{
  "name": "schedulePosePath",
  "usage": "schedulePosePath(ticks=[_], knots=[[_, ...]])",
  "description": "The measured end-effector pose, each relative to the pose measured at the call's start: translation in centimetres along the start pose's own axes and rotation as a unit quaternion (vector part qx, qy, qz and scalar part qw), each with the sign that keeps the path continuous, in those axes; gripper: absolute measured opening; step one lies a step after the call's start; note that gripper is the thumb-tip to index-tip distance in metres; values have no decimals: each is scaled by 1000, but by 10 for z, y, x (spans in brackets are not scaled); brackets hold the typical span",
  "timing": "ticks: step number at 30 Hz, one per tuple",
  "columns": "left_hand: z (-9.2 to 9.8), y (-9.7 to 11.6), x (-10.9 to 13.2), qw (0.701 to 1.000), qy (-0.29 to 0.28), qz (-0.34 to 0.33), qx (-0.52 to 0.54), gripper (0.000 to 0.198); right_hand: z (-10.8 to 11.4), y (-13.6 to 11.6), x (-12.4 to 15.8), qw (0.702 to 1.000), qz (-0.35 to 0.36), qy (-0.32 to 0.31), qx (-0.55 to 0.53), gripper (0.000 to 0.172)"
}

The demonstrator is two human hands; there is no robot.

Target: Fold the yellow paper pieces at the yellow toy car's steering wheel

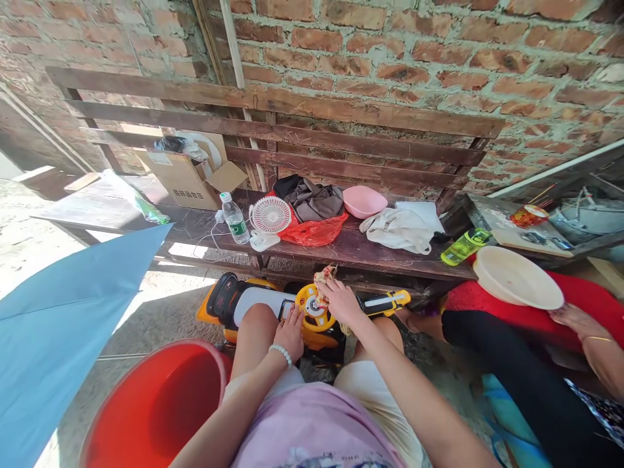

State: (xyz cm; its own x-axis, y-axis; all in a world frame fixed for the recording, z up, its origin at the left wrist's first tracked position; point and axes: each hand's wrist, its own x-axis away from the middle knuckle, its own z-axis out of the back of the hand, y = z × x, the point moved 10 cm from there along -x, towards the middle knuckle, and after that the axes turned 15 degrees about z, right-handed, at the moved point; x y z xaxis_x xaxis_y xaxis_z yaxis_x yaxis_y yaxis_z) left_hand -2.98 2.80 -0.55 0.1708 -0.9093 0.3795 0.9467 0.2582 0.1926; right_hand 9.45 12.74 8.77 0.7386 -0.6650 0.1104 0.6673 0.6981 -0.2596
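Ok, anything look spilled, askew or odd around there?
The right hand holds a crumpled bundle at the yellow steering wheel of a ride-on toy, seemingly an odd place to handle it. No spill shows.

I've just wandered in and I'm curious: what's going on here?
A seated person's right hand holds a ragged tan-and-red item, hard to identify, at the yellow steering wheel of a toy vehicle. The left hand is beside the wheel. At the right, another person's hand holds a pale basin.
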Motion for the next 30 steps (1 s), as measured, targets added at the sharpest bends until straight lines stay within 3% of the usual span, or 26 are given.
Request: schedulePosePath(ticks=[4, 9, 13, 16, 21, 28, 30], knots=[[8, 5, 2, 998, -21, -12, -55, 84, -39, 13, -16, 996, -3, -78, -50, 69], [5, 3, 4, 998, -23, -8, -57, 87, -60, 22, 12, 996, -55, -53, -48, 67], [-1, 1, 3, 999, -22, -7, -31, 88, -69, -7, 42, 996, -79, -46, -3, 56], [0, 1, 2, 1000, -14, -22, 11, 94, -74, -41, 48, 996, -80, -43, 0, 49], [3, 1, 0, 999, -16, -48, 17, 99, -80, -91, 36, 998, 9, -44, -37, 40], [12, -7, -3, 998, -48, -39, -4, 105, -67, -84, 27, 995, 42, 9, -91, 51], [17, -8, -4, 999, -46, -22, -15, 105, -67, -83, 18, 994, 50, -3, -101, 60]])
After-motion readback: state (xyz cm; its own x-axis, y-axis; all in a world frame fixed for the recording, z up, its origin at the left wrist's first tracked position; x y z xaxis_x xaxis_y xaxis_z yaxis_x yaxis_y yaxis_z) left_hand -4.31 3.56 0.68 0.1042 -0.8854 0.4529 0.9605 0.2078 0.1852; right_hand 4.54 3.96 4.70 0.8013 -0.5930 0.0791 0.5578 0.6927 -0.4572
